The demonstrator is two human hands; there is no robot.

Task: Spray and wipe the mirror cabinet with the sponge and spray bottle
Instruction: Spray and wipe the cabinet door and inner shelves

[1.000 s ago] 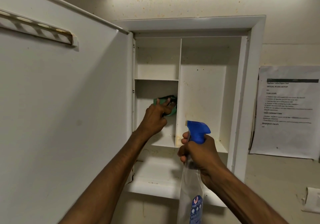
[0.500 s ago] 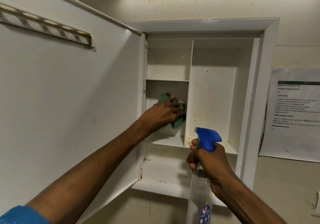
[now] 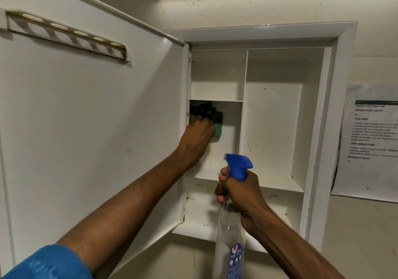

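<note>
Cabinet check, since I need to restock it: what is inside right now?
Inside the cabinet only the left hand pressing a green sponge in the left middle compartment. The other shelves show nothing; the spray bottle and right hand cover part of the bottom.

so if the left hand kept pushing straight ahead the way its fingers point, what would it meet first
The green sponge it already grips; behind that, probably the white cabinet's back wall in the left middle compartment. The left hand looks pressed close, though depth is unclear.
</note>
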